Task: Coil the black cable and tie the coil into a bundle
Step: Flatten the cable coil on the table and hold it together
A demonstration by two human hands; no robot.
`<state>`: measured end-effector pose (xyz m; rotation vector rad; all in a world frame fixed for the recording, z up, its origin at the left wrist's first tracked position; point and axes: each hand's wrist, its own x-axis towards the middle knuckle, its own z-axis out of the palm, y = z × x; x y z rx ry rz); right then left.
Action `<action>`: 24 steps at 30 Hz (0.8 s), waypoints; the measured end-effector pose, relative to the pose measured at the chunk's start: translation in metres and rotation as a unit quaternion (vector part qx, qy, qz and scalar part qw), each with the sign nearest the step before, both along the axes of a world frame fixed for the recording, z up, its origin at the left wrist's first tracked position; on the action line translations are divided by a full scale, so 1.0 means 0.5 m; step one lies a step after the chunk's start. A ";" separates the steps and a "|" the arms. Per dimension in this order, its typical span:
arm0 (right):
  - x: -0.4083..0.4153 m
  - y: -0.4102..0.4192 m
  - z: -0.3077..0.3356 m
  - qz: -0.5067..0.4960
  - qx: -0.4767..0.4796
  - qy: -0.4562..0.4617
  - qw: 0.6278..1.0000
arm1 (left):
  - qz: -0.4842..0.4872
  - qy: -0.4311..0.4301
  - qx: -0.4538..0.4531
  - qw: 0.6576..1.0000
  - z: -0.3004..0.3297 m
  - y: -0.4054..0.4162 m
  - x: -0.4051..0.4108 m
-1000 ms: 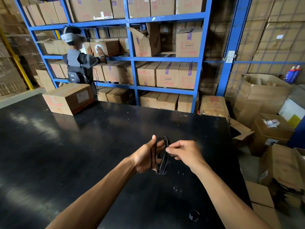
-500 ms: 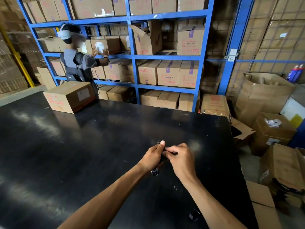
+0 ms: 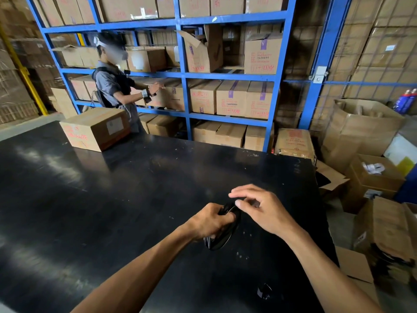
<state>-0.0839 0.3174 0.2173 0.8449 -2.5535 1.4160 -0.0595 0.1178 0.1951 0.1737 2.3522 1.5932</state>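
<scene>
The black cable (image 3: 222, 231) is gathered into a narrow coil of several loops and held in the air above the bench (image 3: 112, 211), over its right half and nearer the near edge than the far one. The left hand (image 3: 208, 222) is closed around the upper part of the coil, with its fingers (image 3: 228, 219) curled over the strands, so the top of the coil shows just above the knuckles and the lower loop hangs out below the palm. The right hand (image 3: 262, 211) is just beside it, at the top of the coil; its thumb and forefinger are drawn together close to the strands while the other fingers are spread and raised. Motion blur hides whether that pinch has hold of the cable, so I cannot tell its grip.

A small dark object (image 3: 265, 291), too dim to identify, lies on the bench near the right end of the near edge. A cardboard box (image 3: 94, 129) sits at the far edge, toward the left. Beyond that edge another person (image 3: 112, 86) stands at blue shelves (image 3: 230, 75) stacked with cartons, and more open boxes (image 3: 361, 132) crowd the floor past the bench's right edge.
</scene>
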 end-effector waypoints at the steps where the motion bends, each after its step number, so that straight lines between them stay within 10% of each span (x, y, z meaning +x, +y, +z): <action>1: -0.001 0.001 0.000 0.011 0.007 -0.005 1.000 | -0.007 -0.004 -0.005 1.000 0.003 0.003 0.002; 24: -0.003 -0.017 -0.022 0.036 0.086 -0.038 0.995 | -0.117 -0.039 -0.073 0.990 0.033 -0.006 0.013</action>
